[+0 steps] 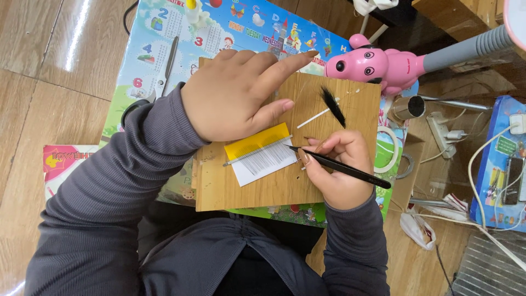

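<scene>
Right hand (337, 164) pinches black tweezers (339, 167), tips pointing left at white card (266, 161); left hand (235, 93) presses nearby, fingers spread.

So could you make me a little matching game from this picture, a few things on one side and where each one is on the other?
Things:
1. black tweezers
2. scissors
3. pink dog-shaped lamp
4. yellow and white card

Places:
A. on the wooden board, under the left hand's thumb
B. beyond the board's far right corner
C. in the right hand
D. on the colourful poster, left of the left hand

Pairs: 1-C, 2-D, 3-B, 4-A
</scene>
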